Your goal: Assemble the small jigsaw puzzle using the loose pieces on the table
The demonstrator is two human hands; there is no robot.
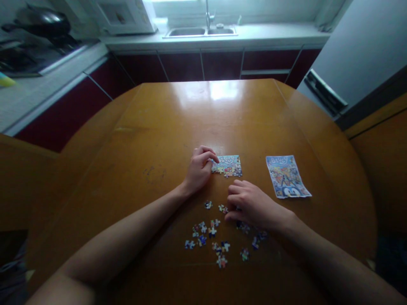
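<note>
A partly assembled jigsaw puzzle (233, 163) lies flat on the table, its lower edge uneven. My left hand (201, 165) is at its left edge, fingers bent, with the index fingertip resting on top and the thumb close to the side. Nearer to me, my right hand (246, 203) hovers low over loose pieces, its fingers curled and the thumb apart from them. A loose puzzle piece (223, 209) is just left of those fingertips. Another puzzle piece (208, 204) lies farther left. Some pieces are partly hidden under my right hand.
Several scattered pieces (202, 240) lie toward me on the wooden table (152, 140). A printed picture sheet (288, 176) rests to the right. Beyond the table are a counter with a sink (187, 32), a stove (34, 63) with a wok, and a fridge (365, 46).
</note>
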